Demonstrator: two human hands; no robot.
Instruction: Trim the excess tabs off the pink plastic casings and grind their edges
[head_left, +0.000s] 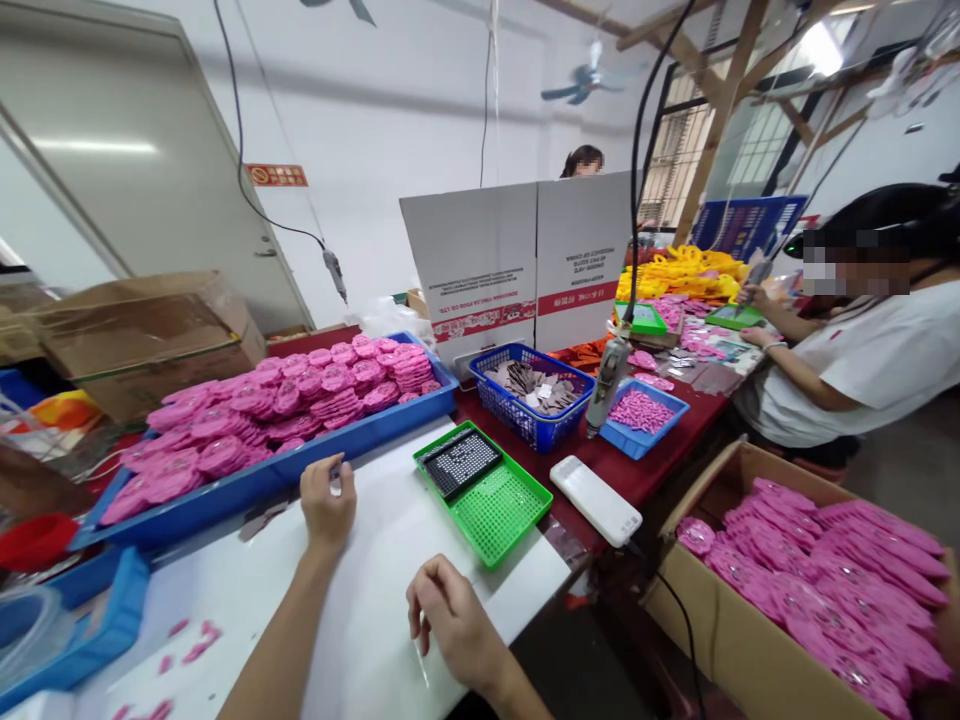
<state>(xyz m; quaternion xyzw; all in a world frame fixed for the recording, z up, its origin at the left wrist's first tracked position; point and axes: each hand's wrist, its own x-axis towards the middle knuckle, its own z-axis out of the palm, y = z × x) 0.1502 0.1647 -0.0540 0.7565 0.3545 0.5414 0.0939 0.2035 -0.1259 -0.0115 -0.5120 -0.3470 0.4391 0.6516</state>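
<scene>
My left hand (328,500) is raised over the white work surface (375,520), near the long blue tray (360,425) of pink pieces (292,390). Its fingers are curled, and whether something small is between them cannot be made out. Lower and to the right, my right hand (446,610) has bent fingers, with a thin clear strip (421,664) just below them; whether they grip it is unclear. Beyond my right hand lies a green tray (501,510) holding a black perforated plate (461,460).
An electric screwdriver (609,385) hangs over a blue basket (529,395) and a small blue tray (641,418). A white power bank (596,500) lies nearby. At right are a carton (705,590) of pink pieces and a person in a white shirt (862,365).
</scene>
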